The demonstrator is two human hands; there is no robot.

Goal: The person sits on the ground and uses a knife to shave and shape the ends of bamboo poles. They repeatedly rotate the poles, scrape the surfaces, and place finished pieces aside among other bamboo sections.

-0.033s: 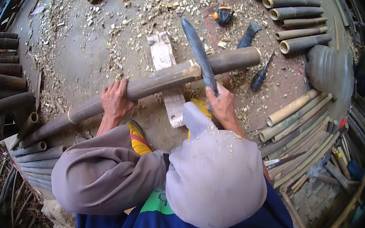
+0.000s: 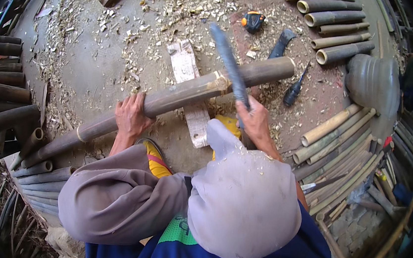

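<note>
A long dark bamboo pole [image 2: 180, 90] slants from the lower left up to the right, across a pale wooden block [image 2: 185, 67]. My left hand [image 2: 132, 116] is wrapped over it left of the block. In my right hand [image 2: 256, 123] is the handle end of a machete [image 2: 227, 56]. Its long dark blade, smeared by motion, passes over the pole close to a pale scraped ring at a node. Whether the blade touches the bamboo I cannot tell. Right of the blade, a pointed tool with a thick black handle [image 2: 293, 93] lies on the ground.
Pale chips cover the ground beyond the pole. An orange-and-black tape measure [image 2: 253, 21] and a dark flat-ended tool [image 2: 281, 43] lie past it. Cut bamboo tubes [image 2: 334, 17] line the far right, near a cloudy plastic container [image 2: 372, 81]. More bamboo [image 2: 335, 129] is stacked at right.
The machete's blade has swung slightly to the right and blurred. My right hand has shifted a little to the right and nearer me. My left hand stays on the pole.
</note>
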